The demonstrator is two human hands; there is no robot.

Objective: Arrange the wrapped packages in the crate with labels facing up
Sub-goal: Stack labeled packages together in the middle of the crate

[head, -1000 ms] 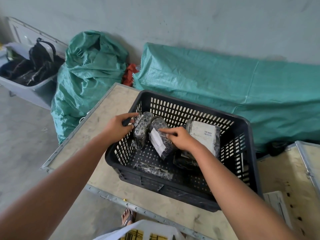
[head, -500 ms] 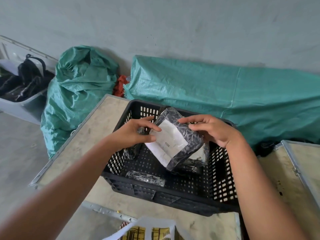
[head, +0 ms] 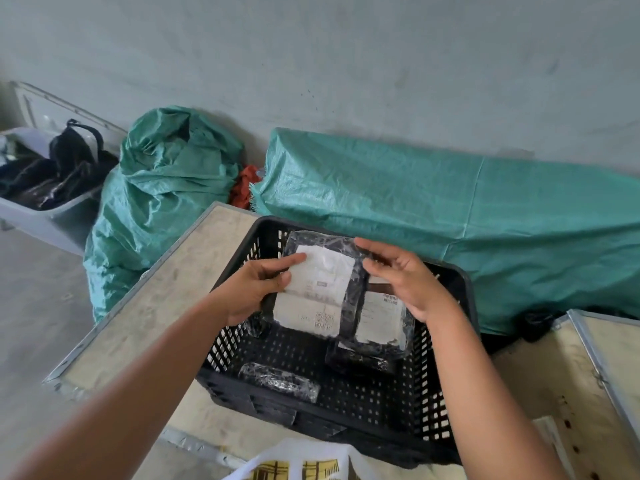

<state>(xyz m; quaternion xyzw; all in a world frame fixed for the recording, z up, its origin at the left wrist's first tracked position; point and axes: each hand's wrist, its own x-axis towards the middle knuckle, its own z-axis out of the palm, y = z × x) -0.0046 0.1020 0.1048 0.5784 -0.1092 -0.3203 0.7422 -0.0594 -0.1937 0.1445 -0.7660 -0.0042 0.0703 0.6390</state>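
Note:
A black slatted crate [head: 446,407] stands on a wooden board. Above its far left part I hold a black wrapped package [head: 320,285] with its white label facing up. My left hand [head: 254,289] grips its left edge. My right hand [head: 401,275] rests fingertips on its right top edge. Beside it on the right lies a second labelled package [head: 381,315], label up, on top of a dark package [head: 360,358]. A small dark package [head: 278,381] lies at the crate's near left with no label showing.
The crate sits on a metal-edged wooden board [head: 156,306]; another board [head: 588,375] is at the right. Green woven sacks [head: 162,188] and a green tarp-covered heap [head: 450,209] line the wall. A grey bin [head: 41,209] with dark bags stands far left.
I lifted one package out of the crate with both hands and turned it flat, so its white label now faces up. The view shifted down and left.

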